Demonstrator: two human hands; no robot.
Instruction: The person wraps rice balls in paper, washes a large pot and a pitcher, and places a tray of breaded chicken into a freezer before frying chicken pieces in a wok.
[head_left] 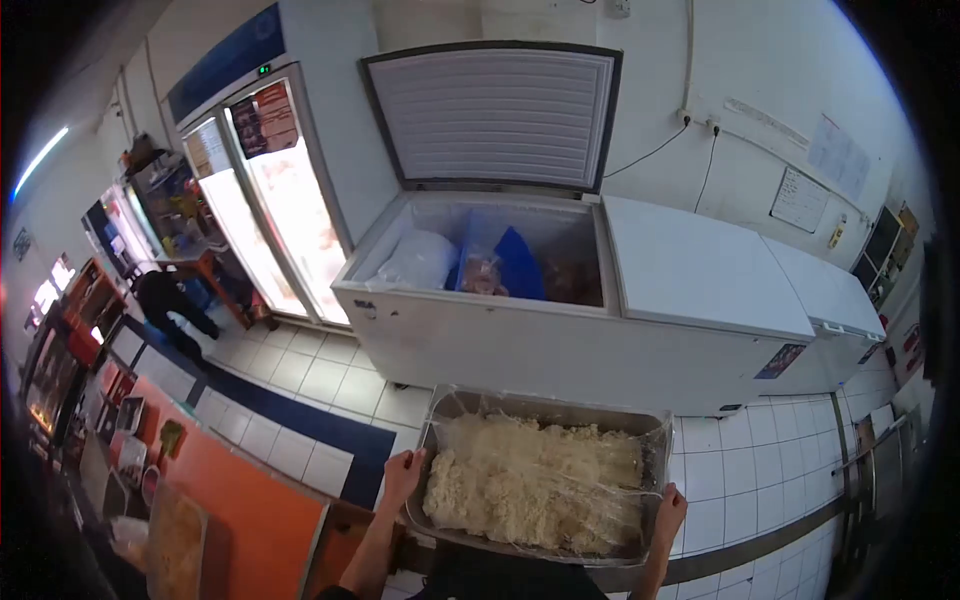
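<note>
A large metal tray is held level in front of my body, filled with a pale crumbly food under clear plastic film. My left hand is closed on the tray's left rim. At its right rim, my right hand also grips the edge. Beyond the tray stands a white chest freezer with one lid raised. Inside the open part lie a white bag and blue bags with packed food.
An orange counter with another tray is at the lower left. A glass-door fridge glows behind it. Closed freezer lids extend right. A person in dark clothes bends over at the far left.
</note>
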